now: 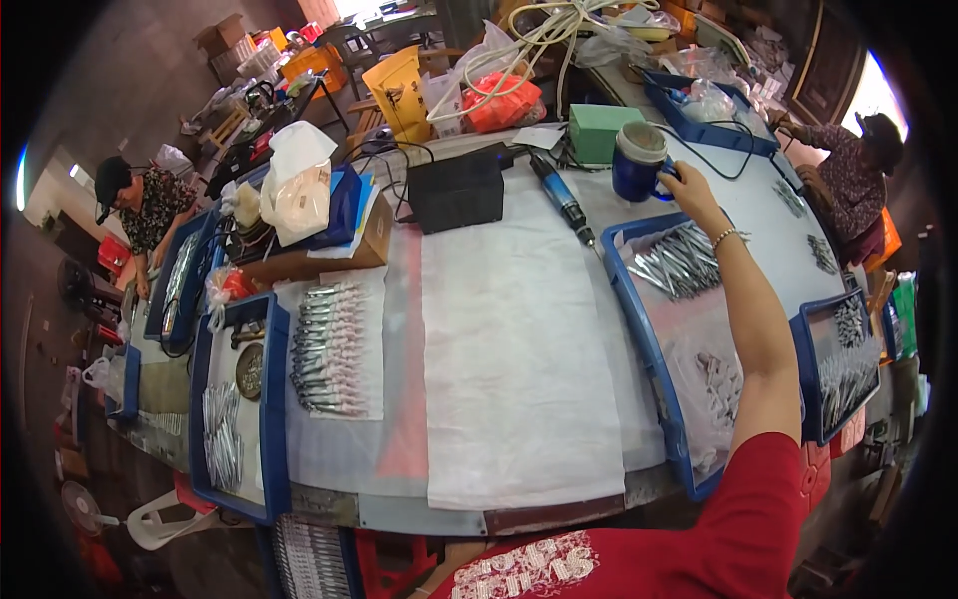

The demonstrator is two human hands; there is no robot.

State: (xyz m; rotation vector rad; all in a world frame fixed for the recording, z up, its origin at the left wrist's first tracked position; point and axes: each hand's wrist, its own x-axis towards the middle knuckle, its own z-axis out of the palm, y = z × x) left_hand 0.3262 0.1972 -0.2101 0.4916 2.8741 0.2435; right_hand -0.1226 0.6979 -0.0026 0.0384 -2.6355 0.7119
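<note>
The right hand [692,190] reaches across the table [519,329] to the blue mug [639,160], which stands beside the green box [599,130] and just beyond the blue tray [649,329] of metal parts [681,262]; its grip seems closed on the handle, though the fingers are partly hidden. Lifting it well would mean keeping the mug upright and clear of the cables and the electric screwdriver [564,200]. The left hand is out of view.

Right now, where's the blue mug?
In the head view, the blue mug stands at the table's far right, beside the green box and above the blue tray, with the right hand on its handle.
</note>
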